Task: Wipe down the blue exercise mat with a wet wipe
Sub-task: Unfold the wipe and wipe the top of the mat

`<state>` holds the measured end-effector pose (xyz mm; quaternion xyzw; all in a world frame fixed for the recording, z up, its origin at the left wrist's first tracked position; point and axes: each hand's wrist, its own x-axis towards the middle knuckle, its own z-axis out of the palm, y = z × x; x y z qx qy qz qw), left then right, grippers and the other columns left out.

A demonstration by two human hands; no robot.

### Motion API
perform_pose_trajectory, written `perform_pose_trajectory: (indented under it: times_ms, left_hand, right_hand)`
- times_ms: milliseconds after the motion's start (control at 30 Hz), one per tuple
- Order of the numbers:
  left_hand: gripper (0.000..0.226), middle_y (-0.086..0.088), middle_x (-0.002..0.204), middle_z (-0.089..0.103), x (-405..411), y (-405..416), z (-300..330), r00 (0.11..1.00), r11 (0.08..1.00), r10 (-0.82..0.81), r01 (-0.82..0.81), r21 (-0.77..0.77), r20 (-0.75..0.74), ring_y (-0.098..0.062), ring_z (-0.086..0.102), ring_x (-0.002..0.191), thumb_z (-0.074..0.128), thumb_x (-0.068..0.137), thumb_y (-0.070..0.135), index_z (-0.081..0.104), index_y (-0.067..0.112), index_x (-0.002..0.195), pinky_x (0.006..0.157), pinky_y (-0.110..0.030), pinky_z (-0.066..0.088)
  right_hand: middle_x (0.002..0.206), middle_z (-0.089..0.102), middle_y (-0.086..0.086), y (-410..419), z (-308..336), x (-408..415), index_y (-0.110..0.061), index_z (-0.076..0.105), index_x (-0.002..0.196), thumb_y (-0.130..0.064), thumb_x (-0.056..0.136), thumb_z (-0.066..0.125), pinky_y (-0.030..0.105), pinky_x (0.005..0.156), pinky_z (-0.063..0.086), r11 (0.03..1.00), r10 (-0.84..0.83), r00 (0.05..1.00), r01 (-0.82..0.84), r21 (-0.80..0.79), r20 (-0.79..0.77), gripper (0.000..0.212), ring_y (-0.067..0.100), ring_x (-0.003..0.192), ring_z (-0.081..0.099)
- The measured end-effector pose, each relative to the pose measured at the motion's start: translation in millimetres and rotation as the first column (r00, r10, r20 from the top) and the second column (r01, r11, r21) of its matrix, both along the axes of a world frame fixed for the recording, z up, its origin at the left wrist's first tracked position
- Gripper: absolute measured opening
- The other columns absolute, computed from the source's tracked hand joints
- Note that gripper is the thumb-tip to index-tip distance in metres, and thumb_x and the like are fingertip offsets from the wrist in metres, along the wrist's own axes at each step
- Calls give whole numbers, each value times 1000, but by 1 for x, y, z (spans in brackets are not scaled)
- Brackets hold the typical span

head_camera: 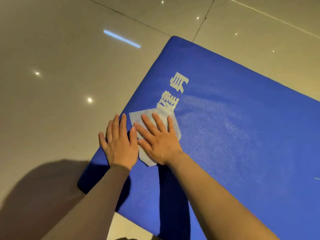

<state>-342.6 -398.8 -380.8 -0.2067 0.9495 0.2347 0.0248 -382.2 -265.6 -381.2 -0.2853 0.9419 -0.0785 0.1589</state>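
We find the blue exercise mat lying flat on the tiled floor, with the wet wipe spread near its left edge, partly over the white lettering. Both grips are flat with fingers straight: our right hand presses the wipe down, our left hand rests on the mat just beside it, touching the wipe's edge. The wipe looks thin, limp and damp (likely to bunch or slide), so we judge a broad palm hold better than a pinch, while the soft, foam-like mat may creep on the glossy floor unless braced.

Left hand flat, right hand flat, fingers spread
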Motion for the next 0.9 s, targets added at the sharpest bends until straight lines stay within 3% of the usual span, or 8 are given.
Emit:
perform_pose_trajectory:
  times_ms: [133, 267, 333, 400, 567, 700, 767, 900]
  left_hand:
    - [61, -4, 158, 30, 5, 0, -13, 994, 984, -94, 85, -155, -56, -26, 27, 145, 18, 98, 50, 29, 23, 152, 117, -53, 11]
    - [59, -6, 156, 34, 6, 4, -16, 985, 954, -168, 152, -257, -40, -27, 31, 144, 23, 100, 49, 33, 21, 151, 116, -53, 17]
    - [57, -8, 154, 38, 5, 4, -17, 980, 939, -192, 170, -299, -48, -30, 34, 142, 27, 101, 47, 40, 19, 149, 114, -54, 22]
    - [54, -12, 150, 43, 4, 6, -18, 978, 931, -195, 159, -329, -80, -33, 39, 139, 32, 101, 44, 48, 14, 143, 110, -55, 28]
    - [57, -16, 144, 48, 0, 8, -16, 982, 944, -154, 112, -310, -114, -36, 42, 135, 38, 92, 43, 57, 9, 134, 107, -56, 29]
    - [54, -16, 143, 48, 0, 7, -17, 972, 933, -179, 118, -339, -155, -38, 42, 134, 40, 92, 41, 55, 8, 131, 102, -56, 32]
    - [54, -16, 142, 49, -1, 7, -17, 975, 937, -157, 96, -336, -159, -37, 42, 134, 39, 90, 41, 56, 8, 129, 104, -56, 30]
    - [52, -17, 141, 50, -1, 9, -20, 968, 937, -158, 85, -339, -194, -37, 42, 132, 40, 91, 41, 54, 9, 129, 104, -57, 31]
  right_hand:
    - [163, -5, -7, 76, -3, -50, -40, -4, 150, -69, 82, -7, 56, 115, -9, 951, -299, 954, 300, 72, -21, 73, 22, 151, -6]
    - [164, -11, -6, 165, 11, -73, -39, 0, 155, -60, 100, 16, 60, 116, -8, 644, -762, 646, 751, 150, 38, 61, 23, 150, -11]
    - [164, -12, -4, 167, 13, -74, -35, -1, 156, -57, 100, 18, 62, 115, -7, 521, -851, 524, 836, 171, 28, 63, 26, 150, -13]
    - [164, -11, -1, 137, 8, -76, -32, -2, 156, -58, 101, 15, 64, 114, -6, 553, -828, 560, 821, 143, -14, 63, 29, 149, -14]
    - [163, -13, -3, 16, -5, -97, -33, -4, 155, -63, 91, -3, 62, 110, -17, 916, -391, 919, 394, 77, -51, 70, 30, 149, -17]
    - [164, 2, -6, -21, -3, -135, -36, 11, 155, -65, 89, -1, 56, 113, -17, 998, -35, 996, 40, 47, -85, 73, 25, 151, -6]
    - [164, -1, -8, -1, -5, -161, -39, 10, 154, -66, 96, 16, 52, 115, -14, 996, -54, 994, 60, 62, -94, 65, 21, 151, -5]
    - [164, -9, -6, 89, -1, -203, -39, 4, 155, -66, 96, 25, 54, 117, -10, 842, -525, 847, 531, 96, -84, 68, 21, 151, -9]
